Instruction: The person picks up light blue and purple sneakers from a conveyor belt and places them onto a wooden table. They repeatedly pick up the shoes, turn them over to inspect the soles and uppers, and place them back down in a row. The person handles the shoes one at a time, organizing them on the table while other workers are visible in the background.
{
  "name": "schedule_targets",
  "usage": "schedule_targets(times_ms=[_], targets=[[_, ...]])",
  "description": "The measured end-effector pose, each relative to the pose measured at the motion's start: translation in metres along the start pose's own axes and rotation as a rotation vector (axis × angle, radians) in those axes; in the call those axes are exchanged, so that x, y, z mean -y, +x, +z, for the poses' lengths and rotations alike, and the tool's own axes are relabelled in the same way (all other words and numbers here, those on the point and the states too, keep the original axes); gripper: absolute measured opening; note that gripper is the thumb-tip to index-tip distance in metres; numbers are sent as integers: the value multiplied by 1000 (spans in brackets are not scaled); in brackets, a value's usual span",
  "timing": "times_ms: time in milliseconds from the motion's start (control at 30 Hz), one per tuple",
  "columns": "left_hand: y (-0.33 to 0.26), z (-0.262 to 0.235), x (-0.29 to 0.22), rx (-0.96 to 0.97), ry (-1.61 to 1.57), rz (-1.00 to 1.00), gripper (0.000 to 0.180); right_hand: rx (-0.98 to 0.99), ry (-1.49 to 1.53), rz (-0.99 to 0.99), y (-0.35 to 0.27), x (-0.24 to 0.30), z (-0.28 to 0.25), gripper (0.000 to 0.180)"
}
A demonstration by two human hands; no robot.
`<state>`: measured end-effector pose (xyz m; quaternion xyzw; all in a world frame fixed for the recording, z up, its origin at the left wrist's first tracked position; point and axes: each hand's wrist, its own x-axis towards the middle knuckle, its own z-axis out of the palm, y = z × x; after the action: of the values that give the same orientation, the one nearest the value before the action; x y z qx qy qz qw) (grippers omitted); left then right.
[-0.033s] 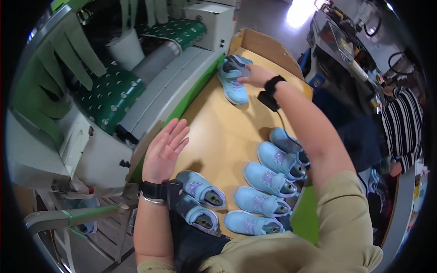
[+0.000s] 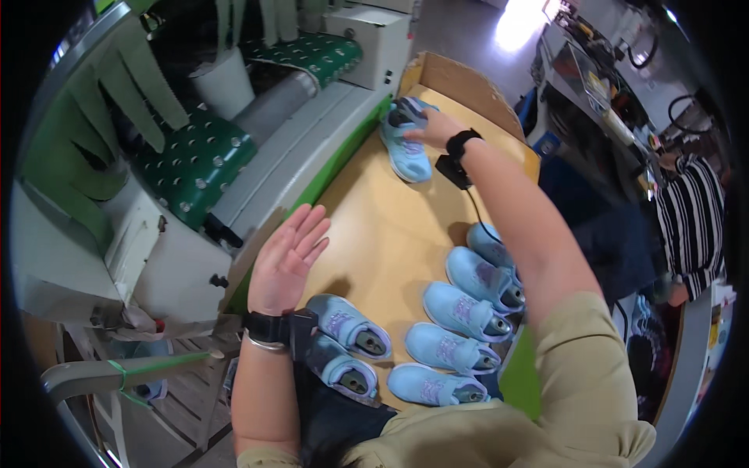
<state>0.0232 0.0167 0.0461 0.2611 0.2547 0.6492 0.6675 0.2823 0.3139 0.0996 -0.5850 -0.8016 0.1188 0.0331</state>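
Reaching far across table [image 2: 390, 226], right hand [image 2: 434, 129] clamps fingers on blue shoe [image 2: 406, 148] near conveyor [image 2: 312, 54]. Left hand [image 2: 289, 261] flat, fingers spread, empty, apparently bracing. Six shoes [image 2: 460, 312] grouped near body.

Matt knit-cloth blue shoe [image 2: 409, 153], smooth wooden tabletop [image 2: 390, 234]

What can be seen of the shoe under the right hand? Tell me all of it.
The shoe is a small light-blue sneaker with purple lacing and a paler sole edge, seemingly mesh fabric. It lies on the tan table at the far end, near the cardboard wall, toe toward the person. The right hand rests on its heel end; whether the grip closes cannot be told.
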Motion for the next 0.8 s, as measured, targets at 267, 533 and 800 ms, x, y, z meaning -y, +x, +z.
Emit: schedule_targets(times_ms=[267, 533, 800], targets=[[-7, -3, -10, -56, -84, 24, 52, 313, 153, -306, -5, -12, 55, 78], [-7, 4, -6, -53, 3, 0, 52, 43, 345, -219, -4, -56, 37, 52], [-10, -1, -8, -59, -22, -5, 54, -183, 39, 289, 74, -80, 73, 48]])
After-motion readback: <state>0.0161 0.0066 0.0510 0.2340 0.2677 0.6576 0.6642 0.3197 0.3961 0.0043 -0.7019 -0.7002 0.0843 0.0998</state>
